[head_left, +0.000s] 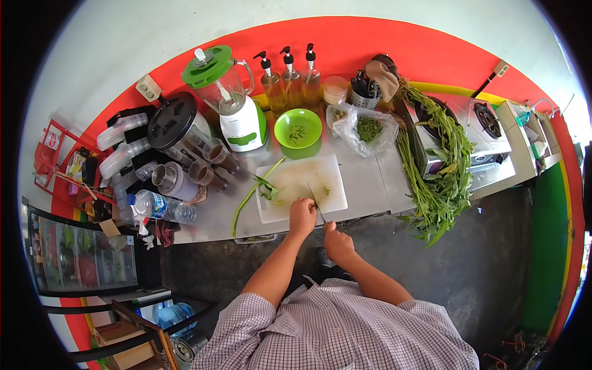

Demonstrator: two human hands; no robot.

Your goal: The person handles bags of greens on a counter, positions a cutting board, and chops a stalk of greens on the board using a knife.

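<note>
My right hand (338,242) is closed round the handle of a knife (316,202) just off the front edge of the white cutting board (300,172). The thin blade slants forward over the board. Right beside the blade, my left hand (302,217) rests at the board's front edge with its fingers curled together; whatever they hold is hidden. A leafy piece (266,189) and a long green stem (251,200) lie at the board's left side. Small green bits (326,190) are on the board right of the blade. Behind it, a green bowl (298,128) contains cut green pieces.
A blender (240,126), pump bottles (291,83) and a plastic bag of chopped greens (369,131) stand behind the board. Leafy stalks (441,157) hang over the stove (490,132) and the counter's front edge. Dark-filled cups (206,176) and a water bottle (161,205) crowd the left.
</note>
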